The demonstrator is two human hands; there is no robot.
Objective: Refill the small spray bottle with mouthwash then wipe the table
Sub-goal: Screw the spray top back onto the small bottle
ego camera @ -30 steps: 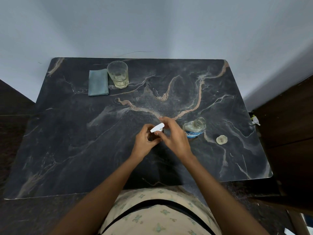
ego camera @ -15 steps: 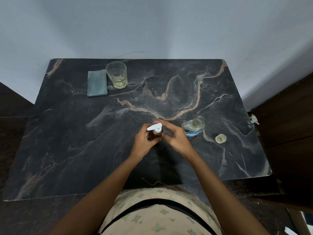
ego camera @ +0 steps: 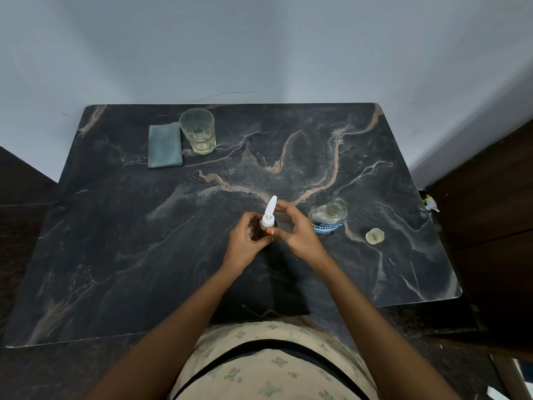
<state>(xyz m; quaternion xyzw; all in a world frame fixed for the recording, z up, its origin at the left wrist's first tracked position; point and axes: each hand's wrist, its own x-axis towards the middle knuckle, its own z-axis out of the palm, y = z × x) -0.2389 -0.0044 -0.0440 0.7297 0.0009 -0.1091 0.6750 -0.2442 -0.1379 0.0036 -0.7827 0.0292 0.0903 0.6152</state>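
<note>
The small spray bottle stands upright at the middle of the black marble table, its white nozzle pointing away from me. My left hand is wrapped around its dark body. My right hand curls beside the white spray head, fingertips at the neck. Just right of it stands the uncapped mouthwash bottle with a blue label. Its clear cap lies on the table further right. A folded grey-blue cloth lies at the back left.
A drinking glass with a little pale liquid stands beside the cloth at the back. A pale wall runs behind the table. Dark wooden furniture stands close to the table's right edge. My torso is against the near edge.
The white spray head has turned from pointing left to pointing away from me. My right hand's fingers have shifted around the neck while my left hand kept its hold.
</note>
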